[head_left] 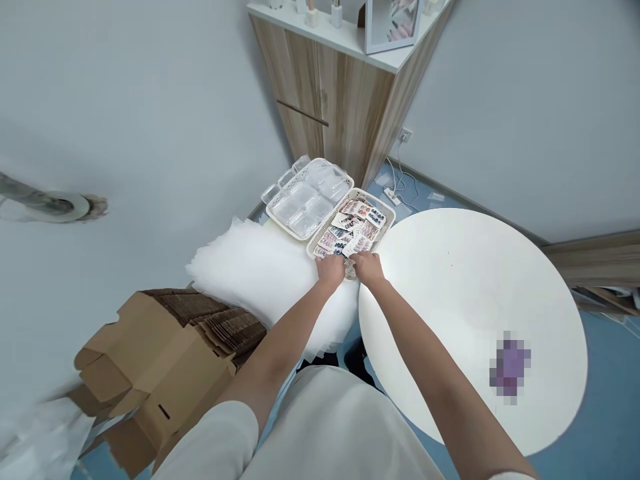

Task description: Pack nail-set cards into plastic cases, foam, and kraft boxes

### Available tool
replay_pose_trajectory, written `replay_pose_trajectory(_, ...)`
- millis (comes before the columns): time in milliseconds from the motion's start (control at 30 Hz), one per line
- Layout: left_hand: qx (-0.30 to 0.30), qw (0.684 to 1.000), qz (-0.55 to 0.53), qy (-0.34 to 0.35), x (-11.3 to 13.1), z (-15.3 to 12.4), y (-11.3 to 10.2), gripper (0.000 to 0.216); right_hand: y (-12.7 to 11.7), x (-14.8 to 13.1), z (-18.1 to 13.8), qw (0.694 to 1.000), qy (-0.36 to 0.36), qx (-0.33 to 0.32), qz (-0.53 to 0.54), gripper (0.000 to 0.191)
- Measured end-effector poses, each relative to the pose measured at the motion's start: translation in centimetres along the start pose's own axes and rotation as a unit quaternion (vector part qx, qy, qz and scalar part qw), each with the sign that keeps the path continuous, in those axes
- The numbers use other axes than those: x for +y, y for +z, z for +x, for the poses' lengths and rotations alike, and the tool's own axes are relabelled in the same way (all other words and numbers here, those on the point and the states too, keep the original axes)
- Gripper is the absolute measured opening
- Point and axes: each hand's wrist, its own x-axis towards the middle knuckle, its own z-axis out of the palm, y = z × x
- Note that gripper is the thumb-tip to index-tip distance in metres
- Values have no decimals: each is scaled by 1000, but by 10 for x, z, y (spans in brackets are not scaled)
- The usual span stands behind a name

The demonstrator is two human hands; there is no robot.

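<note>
A white plastic basket (391, 223) holds a pile of cards of press-on nails (345, 220) in pink, dark blue and other shades. At its near end my left hand (331, 269) is closed round the left part of the rim. Close beside it, my right hand (369, 267) is closed on the rim's right part. My fingertips are partly hidden behind the hands. Touching this basket on its far left side is a second white basket (353, 181) with clear plastic boxes (305, 203) in it.
A round white table (450, 280) stands at right, with a blurred purple item (511, 367) on it. White sheeting (250, 267) is heaped at left, above flattened cardboard boxes (150, 353). Behind the baskets stand a wooden cabinet (345, 100) and a power strip (391, 196).
</note>
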Motion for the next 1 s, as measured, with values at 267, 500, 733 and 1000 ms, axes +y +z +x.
replay_pose_trajectory(267, 7, 993, -109, 39, -7, -15, -11, 19, 3, 4, -6, 991, 2, 50, 123, 15)
replay_pose_trajectory(500, 126, 900, -417, 10, -3, -51, -31, 23, -16, -10, -55, 971, -31, 203, 125, 24)
replay_pose_trajectory(733, -110, 756, -640, -76, 36, -89, -40, 34, -16, -13, -137, 970, -36, 202, 130, 24)
replay_pose_trajectory(1000, -218, 752, -621, -7, 68, -116, -16, 36, -11, 1, -224, 867, 174, 343, 315, 43)
